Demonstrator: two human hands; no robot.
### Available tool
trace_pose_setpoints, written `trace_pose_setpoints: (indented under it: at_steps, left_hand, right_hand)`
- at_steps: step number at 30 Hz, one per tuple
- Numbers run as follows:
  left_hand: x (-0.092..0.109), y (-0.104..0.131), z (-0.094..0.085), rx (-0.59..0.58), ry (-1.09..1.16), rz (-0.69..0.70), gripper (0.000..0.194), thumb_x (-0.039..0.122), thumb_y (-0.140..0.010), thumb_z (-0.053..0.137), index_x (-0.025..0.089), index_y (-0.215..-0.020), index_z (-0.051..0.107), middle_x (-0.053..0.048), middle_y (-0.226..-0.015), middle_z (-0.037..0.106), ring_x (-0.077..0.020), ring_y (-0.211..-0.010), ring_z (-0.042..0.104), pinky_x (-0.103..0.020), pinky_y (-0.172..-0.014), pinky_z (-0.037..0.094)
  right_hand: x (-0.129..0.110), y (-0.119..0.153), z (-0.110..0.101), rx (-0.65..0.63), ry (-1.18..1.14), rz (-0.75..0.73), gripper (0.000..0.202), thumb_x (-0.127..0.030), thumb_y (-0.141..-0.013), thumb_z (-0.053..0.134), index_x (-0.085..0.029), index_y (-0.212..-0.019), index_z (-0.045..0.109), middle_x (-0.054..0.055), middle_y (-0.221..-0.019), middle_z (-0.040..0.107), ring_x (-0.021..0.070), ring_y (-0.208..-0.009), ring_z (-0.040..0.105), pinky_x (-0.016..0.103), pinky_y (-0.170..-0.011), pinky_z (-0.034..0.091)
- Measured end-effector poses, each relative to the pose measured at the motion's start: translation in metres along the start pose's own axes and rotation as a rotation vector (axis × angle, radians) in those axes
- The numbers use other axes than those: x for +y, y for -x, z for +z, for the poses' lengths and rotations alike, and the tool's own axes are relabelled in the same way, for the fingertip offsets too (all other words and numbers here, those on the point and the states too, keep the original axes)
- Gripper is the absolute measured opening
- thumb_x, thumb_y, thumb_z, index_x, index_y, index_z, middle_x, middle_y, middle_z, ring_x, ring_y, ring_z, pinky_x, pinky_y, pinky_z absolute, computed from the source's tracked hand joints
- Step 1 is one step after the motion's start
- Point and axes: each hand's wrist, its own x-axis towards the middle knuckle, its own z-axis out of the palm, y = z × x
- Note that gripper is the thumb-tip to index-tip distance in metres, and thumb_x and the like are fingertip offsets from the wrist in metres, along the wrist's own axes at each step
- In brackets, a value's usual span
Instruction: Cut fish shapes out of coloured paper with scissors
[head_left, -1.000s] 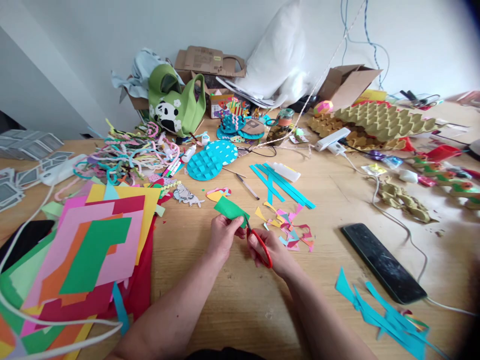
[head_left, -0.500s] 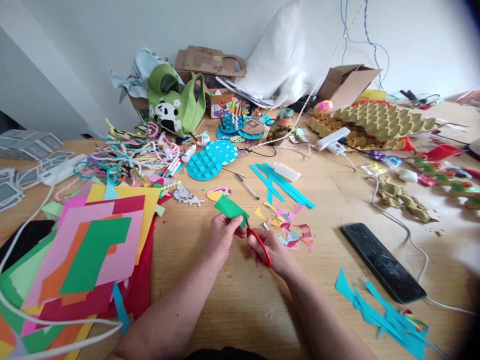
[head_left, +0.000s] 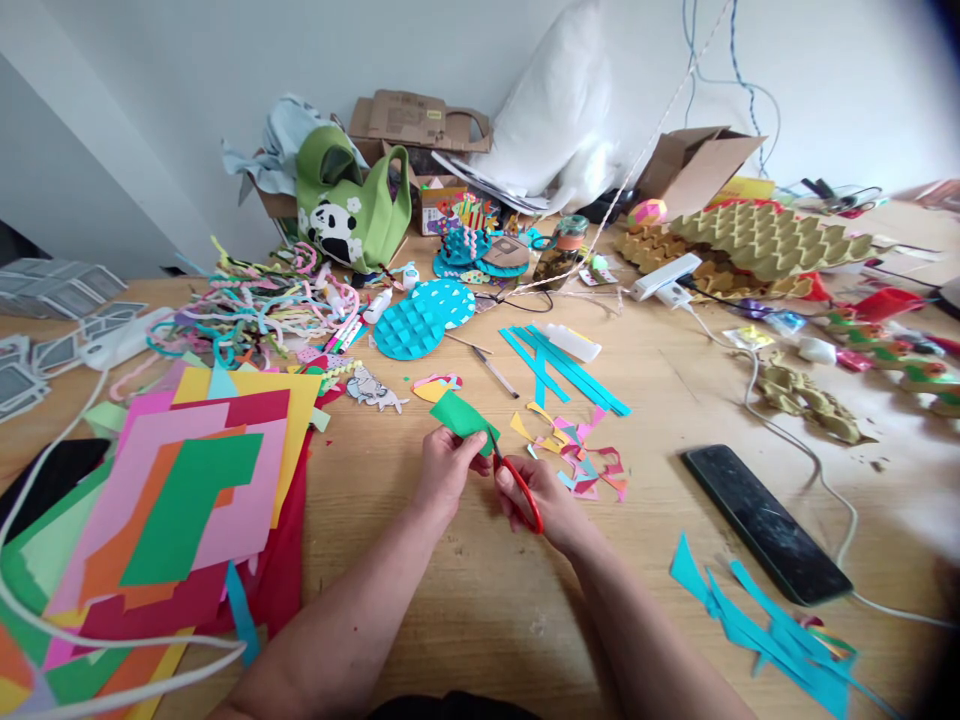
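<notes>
My left hand (head_left: 448, 470) pinches a small piece of green paper (head_left: 459, 412) between thumb and fingers, above the middle of the table. Red-handled scissors (head_left: 531, 497) are gripped in my right hand (head_left: 541, 500), fingers wrapped round the handles. Their dark blades meet the right end of the green paper, close to my left fingertips. Just right of the blades lie yellow, pink and blue paper scraps (head_left: 577, 450). Behind them are blue paper strips (head_left: 551, 365) and a white glue bottle (head_left: 571, 343).
Stacked coloured paper (head_left: 247, 500) covers the left side, a white cable (head_left: 150, 645) looping over it. A black phone (head_left: 765, 525) and blue offcuts (head_left: 780, 640) lie at right. Pipe cleaners (head_left: 255, 310), a green panda bag (head_left: 352, 210) and egg trays (head_left: 765, 245) stand further back.
Almost nothing differs. The green paper is tilted very slightly, while both hands and the scissors stay in nearly the same place.
</notes>
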Motion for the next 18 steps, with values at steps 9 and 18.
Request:
trace_pose_setpoints:
  at_steps: [9, 18]
  left_hand:
    - [0.0005, -0.0007, 0.0001, 0.018, 0.027, -0.012, 0.021, 0.033, -0.063, 0.074, 0.015, -0.064, 0.063, -0.001, -0.052, 0.062, -0.0121, -0.045, 0.055, -0.024, -0.047, 0.043]
    - [0.0018, -0.0016, 0.0004, 0.040, 0.011, -0.011, 0.022, 0.034, -0.061, 0.074, 0.015, -0.062, 0.063, -0.001, -0.053, 0.062, -0.0120, -0.044, 0.054, -0.024, -0.045, 0.042]
  right_hand:
    - [0.0037, -0.0009, 0.0003, 0.002, -0.021, 0.009, 0.061, -0.078, -0.070, 0.063, -0.021, -0.062, 0.045, -0.005, -0.043, 0.049, 0.0083, -0.032, 0.045, 0.019, -0.035, 0.027]
    - [0.0019, 0.0007, -0.0012, -0.014, -0.002, 0.020, 0.065, -0.084, -0.071, 0.056, -0.020, -0.065, 0.045, -0.004, -0.048, 0.053, 0.0083, -0.034, 0.047, 0.019, -0.036, 0.028]
